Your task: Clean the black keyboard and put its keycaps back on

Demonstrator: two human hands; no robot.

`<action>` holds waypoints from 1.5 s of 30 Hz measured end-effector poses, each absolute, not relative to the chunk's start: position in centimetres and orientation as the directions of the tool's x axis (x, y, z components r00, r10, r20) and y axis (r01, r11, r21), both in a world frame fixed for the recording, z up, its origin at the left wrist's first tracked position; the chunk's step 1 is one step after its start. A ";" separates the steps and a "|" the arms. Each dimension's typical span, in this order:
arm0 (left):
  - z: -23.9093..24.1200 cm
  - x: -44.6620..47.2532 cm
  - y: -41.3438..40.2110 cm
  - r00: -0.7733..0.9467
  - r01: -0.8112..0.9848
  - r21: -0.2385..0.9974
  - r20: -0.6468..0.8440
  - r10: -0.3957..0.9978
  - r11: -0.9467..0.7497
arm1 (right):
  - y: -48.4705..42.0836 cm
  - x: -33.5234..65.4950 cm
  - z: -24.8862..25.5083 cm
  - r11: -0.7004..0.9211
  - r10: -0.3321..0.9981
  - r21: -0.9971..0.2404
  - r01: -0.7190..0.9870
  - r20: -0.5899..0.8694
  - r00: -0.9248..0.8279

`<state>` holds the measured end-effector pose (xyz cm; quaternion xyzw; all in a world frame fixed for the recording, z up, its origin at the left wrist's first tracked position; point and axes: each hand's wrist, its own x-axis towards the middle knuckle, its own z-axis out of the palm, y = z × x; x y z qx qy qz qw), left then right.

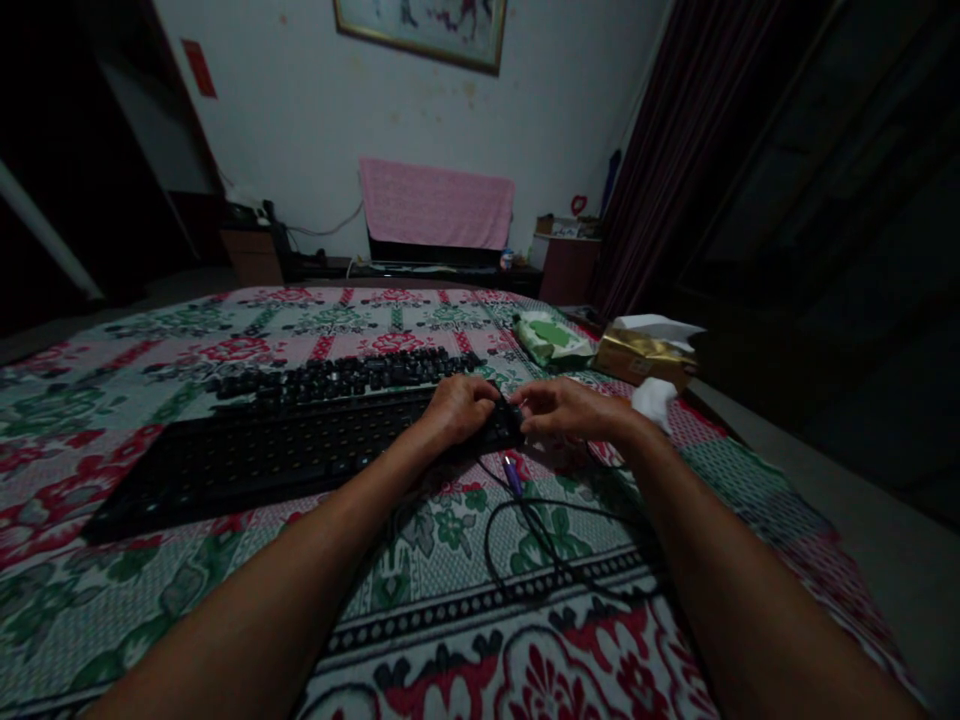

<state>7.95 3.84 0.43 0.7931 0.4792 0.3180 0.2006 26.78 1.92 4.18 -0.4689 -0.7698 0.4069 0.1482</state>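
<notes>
A long black keyboard (247,450) lies slantwise on the patterned cloth, most of its keycaps off and rows of small pale dots showing. My left hand (459,405) is closed over the keyboard's right end, thumb and fingers bent together on it. At that same end, my right hand (559,408) has its thumb and fingertips curled around a small dark part at the corner. Whether this is a loose key or the keyboard's own edge is too dark to tell. Behind the keyboard spreads a long heap of loose black keycaps (352,374).
A black cable (551,545) with a purple plug (512,476) coils in front of my hands. Beyond my right hand are a green wipes pack (553,338), a gold tissue box (643,355) and a crumpled white tissue (655,403). The cloth's edge drops off at right.
</notes>
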 end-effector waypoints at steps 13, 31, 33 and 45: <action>0.6 7.6 3.1 0.450 0.736 0.396 0.321 0.833 -0.550 | 2.3 27.8 3.0 0.260 0.824 -0.718 0.646 -0.183 -0.536; 0.6 7.7 2.8 0.560 0.704 0.328 0.291 0.776 -0.630 | 2.6 27.5 2.5 0.220 0.824 -0.761 0.610 -0.190 -0.534; 0.6 7.7 2.8 0.560 0.718 0.304 0.282 0.779 -0.626 | 2.5 27.4 2.6 0.230 0.820 -0.757 0.612 -0.188 -0.541; 0.8 7.8 2.6 0.551 0.744 0.296 0.235 0.801 -0.599 | 2.3 27.5 2.6 0.124 0.816 -0.817 0.563 -0.239 -0.526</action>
